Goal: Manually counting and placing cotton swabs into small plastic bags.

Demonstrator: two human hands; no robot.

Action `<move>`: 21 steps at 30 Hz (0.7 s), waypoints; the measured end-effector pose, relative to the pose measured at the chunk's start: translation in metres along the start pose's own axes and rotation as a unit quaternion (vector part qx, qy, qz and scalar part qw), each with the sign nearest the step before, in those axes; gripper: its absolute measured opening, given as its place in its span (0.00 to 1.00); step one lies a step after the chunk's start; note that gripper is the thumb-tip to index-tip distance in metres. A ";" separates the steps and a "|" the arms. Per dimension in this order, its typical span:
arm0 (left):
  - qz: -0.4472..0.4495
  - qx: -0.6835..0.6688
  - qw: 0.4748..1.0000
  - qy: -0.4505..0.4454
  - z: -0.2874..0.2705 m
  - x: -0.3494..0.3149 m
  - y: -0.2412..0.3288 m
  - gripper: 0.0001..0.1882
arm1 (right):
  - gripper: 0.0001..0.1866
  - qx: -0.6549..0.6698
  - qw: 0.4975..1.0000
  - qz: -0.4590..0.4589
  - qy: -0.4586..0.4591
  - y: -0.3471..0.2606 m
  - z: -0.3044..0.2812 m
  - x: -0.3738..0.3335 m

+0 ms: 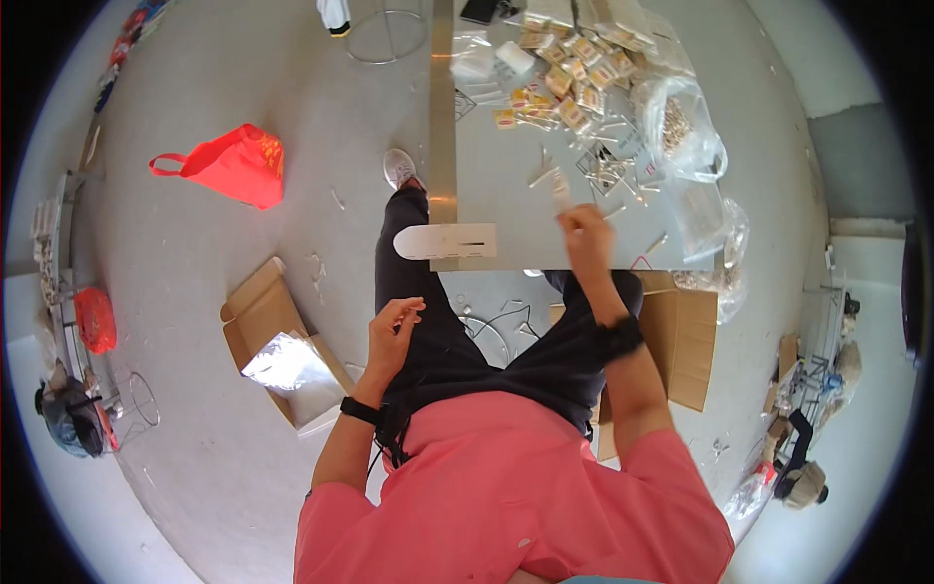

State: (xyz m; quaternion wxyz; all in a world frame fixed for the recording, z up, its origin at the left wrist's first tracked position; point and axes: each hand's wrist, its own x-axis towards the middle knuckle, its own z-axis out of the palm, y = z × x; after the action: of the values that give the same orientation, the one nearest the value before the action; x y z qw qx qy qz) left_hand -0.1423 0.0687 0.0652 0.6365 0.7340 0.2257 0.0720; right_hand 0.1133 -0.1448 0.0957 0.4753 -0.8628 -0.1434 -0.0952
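Note:
My right hand (587, 237) is over the near part of the grey table (525, 209), its fingers closed on a small clear plastic packet (560, 188), slightly blurred. Just beyond it lie several thin white sticks (545, 175), scattered on the tabletop. My left hand (395, 329) hovers by my left thigh, off the table, with curled fingers and the tips close together. Whether anything small is pinched there cannot be made out. A white card with a rounded end (443, 241) juts over the table's left edge, between my hands.
Small yellow-and-clear packets (574, 83) are heaped at the far side. Clear bags (681, 127), one with small pale pieces, line the table's right. Open cardboard boxes (255, 316) (681, 341) stand on both sides of me. A red bag (233, 165) lies on the floor to the left.

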 end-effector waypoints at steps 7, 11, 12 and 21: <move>0.014 -0.080 0.996 -0.024 0.021 0.039 0.027 0.18 | 0.05 0.098 0.982 0.067 -0.146 -0.022 -0.029 0.005; -0.033 -0.398 0.909 -0.121 0.065 0.065 0.068 0.27 | 0.05 0.223 0.939 0.150 -0.214 -0.060 -0.061 0.003; -0.028 -0.398 0.908 -0.131 0.074 0.067 0.084 0.27 | 0.04 0.252 0.928 0.146 -0.231 -0.065 -0.069 -0.001; -0.063 -0.487 0.836 -0.243 0.085 0.053 0.136 0.20 | 0.15 0.180 0.959 -0.115 -0.185 -0.122 -0.096 -0.011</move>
State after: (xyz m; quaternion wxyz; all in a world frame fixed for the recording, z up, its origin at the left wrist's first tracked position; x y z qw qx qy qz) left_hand -0.0292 0.0028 0.1718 0.9493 0.3071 0.0452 -0.0486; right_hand 0.0592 -0.1660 0.2399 0.5738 -0.7434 -0.3416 0.0392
